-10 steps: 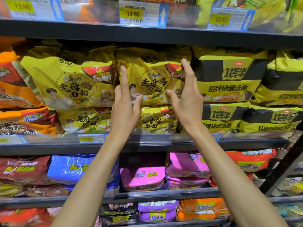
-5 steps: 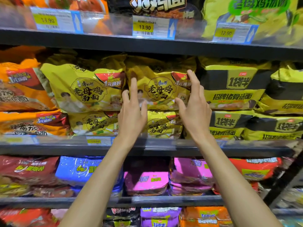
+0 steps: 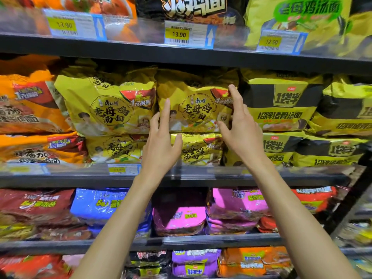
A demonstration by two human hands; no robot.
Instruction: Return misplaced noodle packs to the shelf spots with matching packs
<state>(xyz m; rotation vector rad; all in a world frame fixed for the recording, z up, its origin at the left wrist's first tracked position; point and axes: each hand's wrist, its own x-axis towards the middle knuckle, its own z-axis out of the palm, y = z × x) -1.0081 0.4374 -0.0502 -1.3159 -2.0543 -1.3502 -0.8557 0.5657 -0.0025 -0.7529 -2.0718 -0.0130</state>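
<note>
Seating yellow pack (image 3: 193,109) atop matching pack (image 3: 199,150), middle shelf (image 3: 201,176), 12 o'clock of frame centre. Flanked by left hand (image 3: 161,146) at 7 o'clock, right hand (image 3: 241,133) at 4 o'clock: fingers straight, spread, gripping nothing. Probably placed. Next: pull back, seek another stray.

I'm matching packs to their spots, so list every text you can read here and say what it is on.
"13.90": left price tag, middle price tag
"12.50": right price tag
"老母鸡汤面", "1元换购": yellow pack
"1袋半", "招牌猪骨汤面": yellow-and-black pack
"老母鸡汤面": green-lettered pack, top shelf
"1袋半": purple pack, bottom shelf
Lower rail tag and pink pack: too blurred to read.
</note>
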